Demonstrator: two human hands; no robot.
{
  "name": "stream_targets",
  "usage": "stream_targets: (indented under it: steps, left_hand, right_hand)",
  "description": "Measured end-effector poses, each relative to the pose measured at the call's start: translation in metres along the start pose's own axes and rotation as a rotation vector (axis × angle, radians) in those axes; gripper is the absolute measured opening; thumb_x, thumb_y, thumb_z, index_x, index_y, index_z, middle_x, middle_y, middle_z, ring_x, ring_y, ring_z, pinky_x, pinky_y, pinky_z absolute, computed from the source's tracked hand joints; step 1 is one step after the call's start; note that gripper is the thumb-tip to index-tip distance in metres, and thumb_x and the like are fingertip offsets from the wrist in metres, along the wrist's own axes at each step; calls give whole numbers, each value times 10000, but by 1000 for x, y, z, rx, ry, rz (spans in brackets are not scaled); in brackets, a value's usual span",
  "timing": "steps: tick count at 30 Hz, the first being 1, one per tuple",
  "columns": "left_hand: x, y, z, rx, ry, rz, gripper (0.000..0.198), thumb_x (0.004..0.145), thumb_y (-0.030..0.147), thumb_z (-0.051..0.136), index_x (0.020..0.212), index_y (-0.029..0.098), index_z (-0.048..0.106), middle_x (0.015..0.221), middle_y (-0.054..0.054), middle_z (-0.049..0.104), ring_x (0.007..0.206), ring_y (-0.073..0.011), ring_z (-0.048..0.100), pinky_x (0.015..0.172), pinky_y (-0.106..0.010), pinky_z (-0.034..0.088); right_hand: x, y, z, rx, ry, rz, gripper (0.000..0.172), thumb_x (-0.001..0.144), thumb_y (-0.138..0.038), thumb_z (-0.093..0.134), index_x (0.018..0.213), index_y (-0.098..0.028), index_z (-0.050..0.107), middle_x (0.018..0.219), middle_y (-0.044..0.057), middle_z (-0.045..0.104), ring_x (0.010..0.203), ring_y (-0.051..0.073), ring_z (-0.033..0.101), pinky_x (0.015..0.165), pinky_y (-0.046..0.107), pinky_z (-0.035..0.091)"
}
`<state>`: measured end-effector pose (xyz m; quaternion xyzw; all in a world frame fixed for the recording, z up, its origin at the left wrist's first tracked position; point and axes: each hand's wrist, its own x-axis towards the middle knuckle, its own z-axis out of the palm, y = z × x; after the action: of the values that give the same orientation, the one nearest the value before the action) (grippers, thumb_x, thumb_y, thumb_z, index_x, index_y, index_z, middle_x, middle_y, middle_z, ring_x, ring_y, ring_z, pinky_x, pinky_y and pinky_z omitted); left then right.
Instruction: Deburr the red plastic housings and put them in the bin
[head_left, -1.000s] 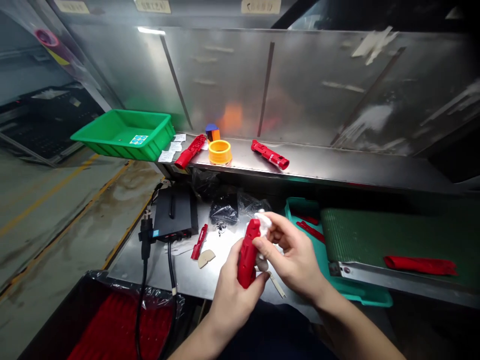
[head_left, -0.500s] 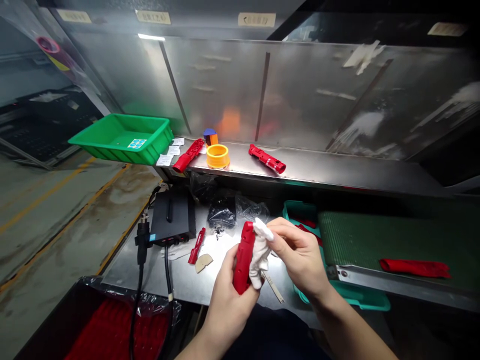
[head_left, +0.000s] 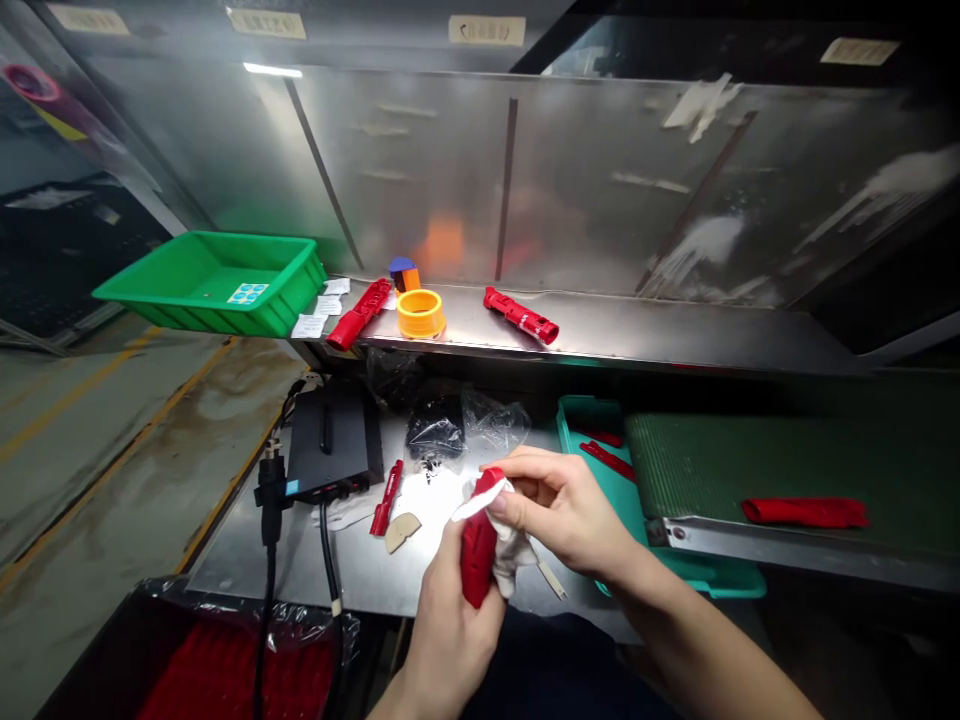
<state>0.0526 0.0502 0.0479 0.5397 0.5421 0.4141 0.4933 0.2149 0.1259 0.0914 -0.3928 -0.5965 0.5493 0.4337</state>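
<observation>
My left hand (head_left: 450, 600) grips a red plastic handle-shaped part (head_left: 476, 555) upright, its lower end showing below the fingers. My right hand (head_left: 562, 505) pinches a white cloth (head_left: 510, 550) against the top of that part. The cloth wraps its upper end and hides part of it. Next to my hands on the steel bench lie a small red part (head_left: 386, 498), a beige half-round piece (head_left: 403, 532) and a thin pale strip (head_left: 551, 580).
A black box (head_left: 334, 440) with a plugged cable (head_left: 270, 500) stands left on the bench, beside a plastic bag with black contents (head_left: 435, 425). To the right are a teal tray (head_left: 600, 440) and a green mat (head_left: 750, 470). A shelf above holds red parts and an orange ring (head_left: 420, 313).
The cloth has moved from the side of the red part onto its top, under my right fingertips. The whole scene has shifted left in view as my head turned.
</observation>
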Motion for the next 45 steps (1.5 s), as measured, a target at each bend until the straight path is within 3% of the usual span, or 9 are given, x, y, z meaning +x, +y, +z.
stream_targets:
  steps: [3, 6, 9, 12, 19, 26, 32, 37, 45]
  left_hand:
    - [3, -13, -9, 19, 60, -90, 468, 899, 242, 696, 1350, 223, 575, 1274, -104, 714, 1178, -298, 704, 1029, -436, 559]
    - [7, -25, -22, -52, 158, -249, 447, 842, 377, 785, 1209, 222, 585, 946, -5, 677, 745, -206, 704, 658, -320, 597]
    - [12, -29, -33, -172, 159, -319, 505, 809, 450, 815, 1181, 234, 550, 857, 59, 555, 513, -112, 547, 403, -228, 443]
    - [18, -26, -39, -234, 131, -340, 562, 813, 430, 805, 1252, 243, 508, 887, 50, 576, 541, -127, 602, 405, -229, 480]
    - [24, -12, -44, -258, 50, -467, 627, 811, 414, 790, 1327, 242, 480, 859, 52, 624, 449, -87, 530, 376, -206, 456]
    - [20, -14, -46, -219, -9, -466, 616, 859, 332, 760, 1405, 267, 482, 870, 18, 660, 552, -145, 594, 427, -243, 492]
    - [7, -18, -33, -182, -12, -386, 559, 879, 338, 770, 1387, 277, 547, 896, -37, 711, 838, -292, 735, 658, -379, 609]
    - [-1, -5, -21, -126, -12, -375, 591, 878, 355, 775, 1415, 265, 545, 905, -42, 732, 883, -323, 753, 785, -451, 629]
    - [-19, 6, -6, -21, -49, -163, 524, 970, 289, 675, 1475, 304, 535, 1491, -86, 647, 1368, -318, 623, 1144, -448, 508]
  right_hand:
    - [0, 32, -2, -93, 33, 28, 360, 956, -554, 715, 1054, -224, 821, 930, 48, 720, 818, 200, 685, 678, 292, 556]
    - [-13, 91, -2, -260, 153, 128, 425, 1055, -522, 560, 1170, -171, 769, 1044, 100, 737, 927, 238, 696, 785, 361, 580]
    - [-33, 159, 5, -455, 143, 307, 289, 1034, -408, 657, 1023, -139, 760, 905, 70, 717, 871, 234, 690, 854, 421, 579]
    - [-45, 211, 5, -608, 83, 498, 207, 1012, -357, 742, 1053, -155, 722, 995, 43, 722, 912, 217, 707, 897, 432, 600]
    - [-28, 245, -37, -816, 225, 758, 313, 1035, -356, 716, 1287, -182, 650, 1307, 102, 648, 1116, 272, 677, 945, 458, 602]
    - [-10, 214, -31, -562, 209, 597, 272, 999, -405, 739, 1004, -150, 644, 923, 25, 672, 784, 185, 673, 741, 355, 604]
    - [-6, 93, -11, -157, 301, 248, 616, 858, -625, 805, 1264, -266, 512, 841, -39, 663, 626, 181, 681, 582, 320, 612]
    - [-18, 10, 7, 292, 228, -2, 228, 890, -289, 874, 1073, -284, 737, 1052, 21, 676, 595, 157, 717, 483, 280, 632]
    - [-40, 4, 16, -65, 291, -134, 226, 946, -179, 770, 1126, -295, 699, 1019, 27, 631, 755, 179, 665, 606, 301, 596]
